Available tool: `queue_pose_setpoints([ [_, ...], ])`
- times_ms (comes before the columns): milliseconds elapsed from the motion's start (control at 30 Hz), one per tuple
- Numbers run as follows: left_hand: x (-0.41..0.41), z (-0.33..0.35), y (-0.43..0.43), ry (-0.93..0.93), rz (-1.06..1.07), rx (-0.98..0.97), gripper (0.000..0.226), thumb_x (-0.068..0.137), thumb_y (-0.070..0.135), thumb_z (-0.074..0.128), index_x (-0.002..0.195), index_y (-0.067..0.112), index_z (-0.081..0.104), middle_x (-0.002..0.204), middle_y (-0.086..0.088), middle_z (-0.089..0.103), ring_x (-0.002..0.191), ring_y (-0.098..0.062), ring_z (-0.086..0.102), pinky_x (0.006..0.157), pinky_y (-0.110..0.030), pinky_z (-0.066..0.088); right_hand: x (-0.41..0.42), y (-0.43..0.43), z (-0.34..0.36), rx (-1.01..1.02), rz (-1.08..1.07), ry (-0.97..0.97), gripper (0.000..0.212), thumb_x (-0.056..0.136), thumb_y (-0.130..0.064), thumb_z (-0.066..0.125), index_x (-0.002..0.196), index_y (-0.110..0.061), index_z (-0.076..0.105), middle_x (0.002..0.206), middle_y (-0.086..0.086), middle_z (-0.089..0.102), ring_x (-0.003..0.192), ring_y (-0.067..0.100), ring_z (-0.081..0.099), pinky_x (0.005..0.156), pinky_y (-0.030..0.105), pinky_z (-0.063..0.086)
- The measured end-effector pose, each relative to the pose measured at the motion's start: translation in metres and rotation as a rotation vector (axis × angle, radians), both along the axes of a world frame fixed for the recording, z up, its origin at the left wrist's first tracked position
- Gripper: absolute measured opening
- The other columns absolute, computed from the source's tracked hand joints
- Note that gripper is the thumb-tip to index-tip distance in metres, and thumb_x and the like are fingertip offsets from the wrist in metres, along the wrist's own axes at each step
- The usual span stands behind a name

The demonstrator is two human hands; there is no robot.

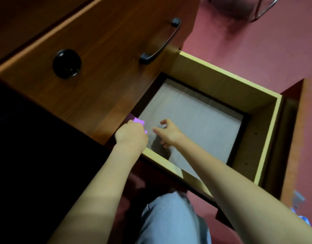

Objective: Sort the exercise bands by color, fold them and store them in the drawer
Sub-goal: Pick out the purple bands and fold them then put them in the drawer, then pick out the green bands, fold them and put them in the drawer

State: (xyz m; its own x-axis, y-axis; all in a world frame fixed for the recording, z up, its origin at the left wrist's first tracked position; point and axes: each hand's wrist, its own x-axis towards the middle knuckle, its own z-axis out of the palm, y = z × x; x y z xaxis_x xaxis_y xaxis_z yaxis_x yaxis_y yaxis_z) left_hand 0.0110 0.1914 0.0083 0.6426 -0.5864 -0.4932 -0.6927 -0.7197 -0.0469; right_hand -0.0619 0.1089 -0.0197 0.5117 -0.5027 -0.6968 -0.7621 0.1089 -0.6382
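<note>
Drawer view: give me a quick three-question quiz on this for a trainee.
1. True or false: the drawer is open.
2. Which hand grips the purple band? A) left hand B) right hand
3. Fill in: the right hand, fingers spread over the drawer floor, holds ____.

Key: 1 true; 2 A; 3 nothing.
</note>
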Motion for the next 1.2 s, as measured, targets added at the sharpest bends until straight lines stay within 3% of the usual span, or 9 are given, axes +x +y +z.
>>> queue_pose_setpoints([
  [167, -0.055, 0.026, -0.007, -0.019, -0.148, -0.063, 0.029, 0.092, 0.019, 0.038, 0.115, 0.009, 0.052, 0.123, -0.011, 0.055, 0.116, -0.028, 0.049, 0.098, -0.037, 0.031, -0.05, -0.007, 0.043, -0.059, -0.101, -0.123, 0.037, 0.091, -0.016, 0.046, 0.127, -0.01, 0.041, 0.112, 0.013, 0.053, 0.077, 0.022, 0.054, 0.06, 0.026, 0.047],
  [267, -0.097, 0.043, -0.01, 0.139, -0.177, -0.264, 0.028, 0.093, 0.021, 0.039, 0.115, 0.012, 0.054, 0.121, -0.008, 0.057, 0.115, -0.028, 0.052, 0.093, -0.037, 0.034, -0.089, -0.008, 0.071, -0.115, -0.154, -0.224, 0.028, 0.09, -0.01, 0.045, 0.119, -0.008, 0.049, 0.097, 0.004, 0.051, 0.061, 0.013, 0.051, 0.058, 0.023, 0.045],
  [433, -0.191, 0.078, -0.032, 0.488, -0.207, -0.664, 0.022, 0.089, 0.017, 0.043, 0.103, 0.012, 0.059, 0.102, -0.01, 0.063, 0.092, -0.027, 0.056, 0.072, -0.031, 0.037, -0.194, -0.022, 0.11, -0.299, -0.288, -0.348, 0.019, 0.088, -0.002, 0.048, 0.086, -0.017, 0.058, 0.07, 0.001, 0.055, 0.042, -0.004, 0.049, 0.044, 0.009, 0.039],
  [567, -0.255, 0.076, -0.057, 0.753, -0.246, -0.828, 0.022, 0.082, 0.017, 0.044, 0.085, 0.013, 0.065, 0.089, -0.009, 0.067, 0.074, -0.025, 0.054, 0.074, -0.038, 0.048, -0.286, -0.033, 0.121, -0.291, -0.384, -0.341, 0.019, 0.089, 0.002, 0.044, 0.089, -0.01, 0.059, 0.052, -0.004, 0.055, 0.04, 0.0, 0.046, 0.048, 0.013, 0.043],
  [767, -0.346, 0.038, -0.091, 0.881, -0.261, -0.685, 0.024, 0.081, 0.015, 0.045, 0.088, 0.016, 0.067, 0.094, -0.005, 0.071, 0.089, -0.025, 0.063, 0.081, -0.036, 0.049, -0.413, -0.048, 0.077, -0.23, -0.661, -0.187, 0.021, 0.089, 0.004, 0.042, 0.09, -0.009, 0.058, 0.069, 0.002, 0.058, 0.04, 0.0, 0.047, 0.046, 0.012, 0.044],
  [867, -0.37, 0.01, -0.103, 1.072, -0.02, -0.735, 0.021, 0.082, 0.002, 0.046, 0.08, 0.01, 0.065, 0.077, -0.006, 0.067, 0.064, 0.004, 0.06, 0.067, -0.015, 0.047, -0.452, -0.054, 0.032, -0.144, -0.796, -0.105, 0.024, 0.089, 0.007, 0.036, 0.092, -0.008, 0.055, 0.068, 0.002, 0.056, 0.035, -0.001, 0.046, 0.043, 0.012, 0.041],
  [933, -0.382, -0.015, -0.109, 1.122, 0.091, -0.751, 0.031, 0.083, -0.009, 0.044, 0.071, 0.015, 0.059, 0.071, 0.0, 0.061, 0.054, 0.009, 0.056, 0.06, -0.006, 0.042, -0.472, -0.055, -0.001, -0.071, -0.903, -0.069, 0.028, 0.088, 0.008, 0.031, 0.094, -0.007, 0.053, 0.068, 0.003, 0.054, 0.032, -0.001, 0.045, 0.04, 0.011, 0.039],
  [1067, -0.398, -0.08, -0.123, 1.142, 0.303, -0.698, 0.033, 0.084, -0.012, 0.043, 0.07, 0.016, 0.055, 0.069, -0.002, 0.058, 0.045, 0.006, 0.055, 0.051, -0.004, 0.041, -0.496, -0.05, -0.066, 0.039, -1.089, -0.054, 0.03, 0.086, 0.009, 0.031, 0.096, -0.008, 0.053, 0.068, 0.004, 0.053, 0.029, 0.001, 0.043, 0.038, 0.012, 0.037],
  [1200, -0.422, -0.165, -0.133, 1.099, 0.525, -0.435, 0.027, 0.084, -0.004, 0.05, 0.072, 0.02, 0.054, 0.071, -0.002, 0.057, 0.048, -0.002, 0.056, 0.049, -0.011, 0.039, -0.52, -0.032, -0.121, 0.124, -1.171, -0.031, 0.029, 0.084, 0.012, 0.033, 0.095, -0.006, 0.053, 0.067, 0.007, 0.052, 0.029, 0.001, 0.042, 0.038, 0.012, 0.038],
])
